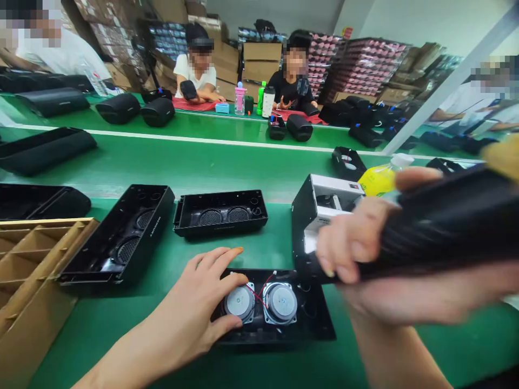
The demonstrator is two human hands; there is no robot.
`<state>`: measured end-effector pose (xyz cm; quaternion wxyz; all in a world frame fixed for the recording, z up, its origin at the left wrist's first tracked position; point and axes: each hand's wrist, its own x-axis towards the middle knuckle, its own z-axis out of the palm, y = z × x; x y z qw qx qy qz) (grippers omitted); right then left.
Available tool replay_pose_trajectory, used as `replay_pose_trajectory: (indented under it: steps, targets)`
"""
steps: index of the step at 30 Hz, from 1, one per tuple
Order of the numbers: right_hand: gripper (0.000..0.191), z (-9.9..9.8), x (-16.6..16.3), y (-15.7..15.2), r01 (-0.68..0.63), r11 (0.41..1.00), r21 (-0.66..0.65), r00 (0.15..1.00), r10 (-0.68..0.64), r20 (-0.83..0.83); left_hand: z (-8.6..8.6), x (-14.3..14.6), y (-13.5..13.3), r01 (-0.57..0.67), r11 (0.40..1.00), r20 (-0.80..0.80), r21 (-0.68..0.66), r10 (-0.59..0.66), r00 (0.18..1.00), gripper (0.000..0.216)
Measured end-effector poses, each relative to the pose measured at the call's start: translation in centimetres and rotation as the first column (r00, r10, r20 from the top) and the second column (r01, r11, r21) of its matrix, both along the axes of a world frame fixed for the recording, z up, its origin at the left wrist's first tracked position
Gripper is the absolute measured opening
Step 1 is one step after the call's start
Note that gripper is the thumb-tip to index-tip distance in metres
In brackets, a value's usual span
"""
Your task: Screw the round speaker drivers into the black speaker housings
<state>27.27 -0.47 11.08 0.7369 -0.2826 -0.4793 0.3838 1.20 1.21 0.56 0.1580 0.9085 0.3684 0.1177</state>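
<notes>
In the lower middle lies a black speaker housing [318, 319], its inside facing up, with two round silver speaker drivers in it. My left hand [198, 302] reaches in from the left, thumb and forefinger around the left speaker driver [238, 303]; the other fingers extend over the housing's back edge. Thin red wires cross between it and the right speaker driver [281, 301]. My right hand [365, 254], blurred, is closed around a thick black electric screwdriver [450, 221]. The tool's dark nose points left, near a screw feeder [302, 221]; its tip is hard to make out.
Two open black housings [221, 213] [121, 237] lie behind and left. A divided cardboard box [44, 324] stands at the left edge. A yellow bottle [377, 178] is behind the feeder. Several people sit across the green bench [194, 156], among more speakers.
</notes>
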Motion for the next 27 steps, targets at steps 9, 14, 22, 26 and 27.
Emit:
replay_pose_trajectory:
  steps: [9, 14, 22, 26, 27]
  targets:
    - [0.065, -6.4, -4.6, 3.8, -0.348, 0.937, -0.043, 0.938, 0.347, -0.016, -0.7, 0.0, 0.9, 0.052, 0.994, 0.029, -0.094, -0.050, 0.998, 0.044]
    - [0.074, -7.4, -5.1, 3.7, -0.389, 0.915, -0.108, 0.921, 0.387, -0.032, -0.7, 0.1, 0.8, 0.060, 0.993, 0.066, -0.101, -0.053, 0.996, 0.040]
    - [0.056, -7.6, -5.7, 3.7, -0.412, 0.910, -0.052, 0.911, 0.412, 0.003, -1.0, 0.0, 0.8, 0.049, 0.993, 0.053, -0.106, -0.044, 0.998, 0.041]
    - [0.055, -8.1, -5.9, 3.9, -0.400, 0.916, -0.030, 0.915, 0.401, 0.051, -1.1, -0.1, 0.8, 0.057, 0.995, 0.068, -0.085, -0.051, 0.996, 0.040]
    - [0.054, -8.2, -5.9, 4.0, -0.398, 0.917, -0.032, 0.915, 0.399, 0.052, -1.1, -0.1, 0.8, 0.053, 0.995, 0.067, -0.080, -0.048, 0.997, 0.040]
